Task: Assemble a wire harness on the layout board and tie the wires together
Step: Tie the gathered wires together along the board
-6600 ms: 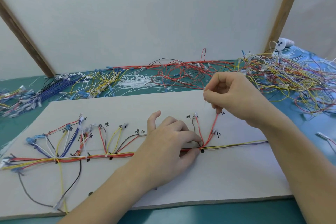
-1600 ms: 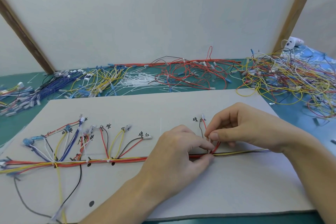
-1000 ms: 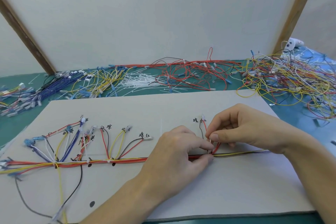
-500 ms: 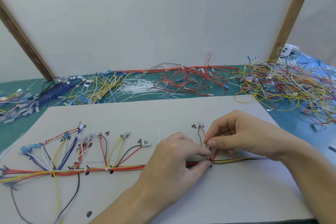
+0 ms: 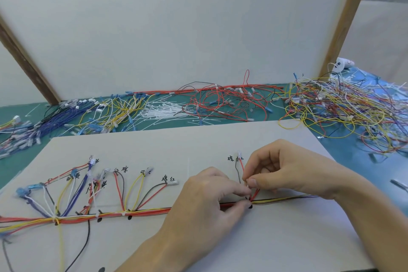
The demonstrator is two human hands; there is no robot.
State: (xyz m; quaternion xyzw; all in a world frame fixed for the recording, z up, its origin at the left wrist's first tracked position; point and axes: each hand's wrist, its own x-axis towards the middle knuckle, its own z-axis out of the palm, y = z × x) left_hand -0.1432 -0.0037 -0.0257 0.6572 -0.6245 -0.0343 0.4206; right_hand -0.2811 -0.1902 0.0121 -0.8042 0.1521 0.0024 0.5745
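A pale grey layout board lies flat on the green work mat, and along it runs a bundled harness trunk of red, yellow and black wires, with short branches fanning up toward handwritten labels. The left hand reaches in from six o'clock, thumb and forefinger curled and pinching the trunk at a branch point marked by a black dot. The right hand, entering from four o'clock, has its fingers curled with thumb and forefinger pinching what seems to be a thin white cable tie just above that same spot; it is too small to be sure. At twelve o'clock of the board, a heap of loose white cable ties lies among loose red wires.
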